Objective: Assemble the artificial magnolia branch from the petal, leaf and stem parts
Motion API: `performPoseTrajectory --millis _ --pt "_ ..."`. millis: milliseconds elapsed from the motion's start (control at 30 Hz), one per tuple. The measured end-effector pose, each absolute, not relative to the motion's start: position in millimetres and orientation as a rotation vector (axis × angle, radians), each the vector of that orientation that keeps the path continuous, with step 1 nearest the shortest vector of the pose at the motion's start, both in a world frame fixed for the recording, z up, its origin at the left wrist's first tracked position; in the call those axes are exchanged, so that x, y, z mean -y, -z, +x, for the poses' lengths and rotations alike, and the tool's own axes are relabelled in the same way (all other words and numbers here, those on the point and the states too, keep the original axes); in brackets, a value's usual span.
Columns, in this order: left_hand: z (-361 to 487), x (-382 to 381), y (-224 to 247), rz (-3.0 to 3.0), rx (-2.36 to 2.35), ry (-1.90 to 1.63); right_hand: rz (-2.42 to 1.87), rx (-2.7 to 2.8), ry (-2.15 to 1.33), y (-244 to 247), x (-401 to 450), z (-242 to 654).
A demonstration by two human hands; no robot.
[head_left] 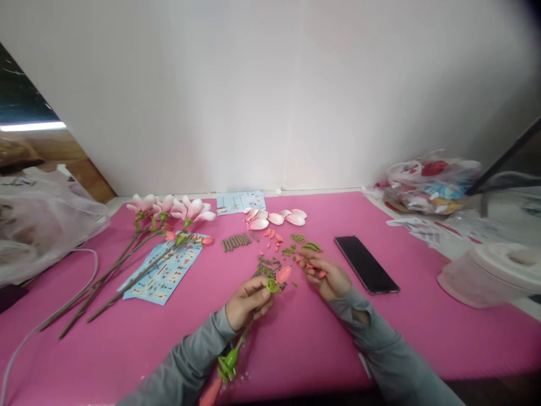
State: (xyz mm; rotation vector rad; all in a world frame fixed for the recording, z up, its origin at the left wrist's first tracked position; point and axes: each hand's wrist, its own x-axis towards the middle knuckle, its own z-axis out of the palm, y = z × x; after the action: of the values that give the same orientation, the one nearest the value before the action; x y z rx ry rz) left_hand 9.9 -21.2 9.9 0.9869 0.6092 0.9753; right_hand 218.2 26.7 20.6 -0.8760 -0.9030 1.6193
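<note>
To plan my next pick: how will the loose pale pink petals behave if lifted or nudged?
The loose pale pink petals look thin and curved, so they are probably light and may rock when nudged. Their smooth surface could slip in the grip. Thin edges might crease or chip if squeezed, though the material is unclear.

Assembled magnolia stems [127,269] lay on the left of the mat [422,338], partly across an instruction sheet [163,276] — loose flower parts [270,248] lay just ahead of the left hand [247,301] and right hand [325,275], a smartphone [366,264] to their right — with a plastic bag [42,220] beyond the mat's left end, another [431,186] beyond its right.
</note>
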Motion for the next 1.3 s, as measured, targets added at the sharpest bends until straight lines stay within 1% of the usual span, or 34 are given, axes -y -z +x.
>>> performPoseTrajectory --millis 167,333,533,700,900,1300 --pt "13 33 -26 1.056 -0.573 -1.003 -0.868 0.895 -1.686 -33 10 222" --pt "23 69 -35 1.056 -0.580 -1.100 -0.908 0.857 -1.714 -38 56 221" --pt "42 117 -21 1.019 -0.622 -1.286 -0.953 0.977 -1.715 -52 101 211" --pt "49 145 -10 1.045 -0.639 -1.318 -1.054 1.222 -1.611 -56 130 207" --pt "46 164 -13 1.067 -0.636 -1.347 -1.082 1.361 -1.485 -63 151 208" --pt "49 173 -24 1.060 -0.574 -1.351 -1.038 1.427 -1.431 -77 170 202"
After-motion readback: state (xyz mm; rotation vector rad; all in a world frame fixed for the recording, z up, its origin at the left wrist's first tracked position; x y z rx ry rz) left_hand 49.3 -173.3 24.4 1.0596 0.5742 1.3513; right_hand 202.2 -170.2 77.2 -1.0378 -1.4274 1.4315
